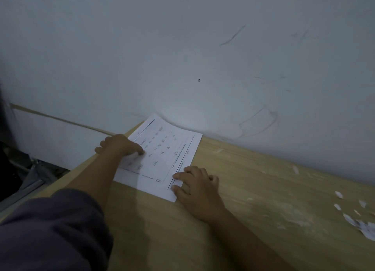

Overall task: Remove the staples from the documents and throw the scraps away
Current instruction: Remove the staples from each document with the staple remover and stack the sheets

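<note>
**Mid-task: sheet pinned, scraps not binned**

You're pressing the printed document [168, 149] flat on the wooden table [253, 179], and it's lying under and between both grips. Your right hand [198, 187] is lying fingers spread on its near corner. Your left hand [121, 147] is resting fingertips-down on the opposite edge, pinching nothing. No staple is showing. Torn paper scraps [355, 218] are lying well right of your right hand, not yet binned. My guess: roughly midway.
</note>
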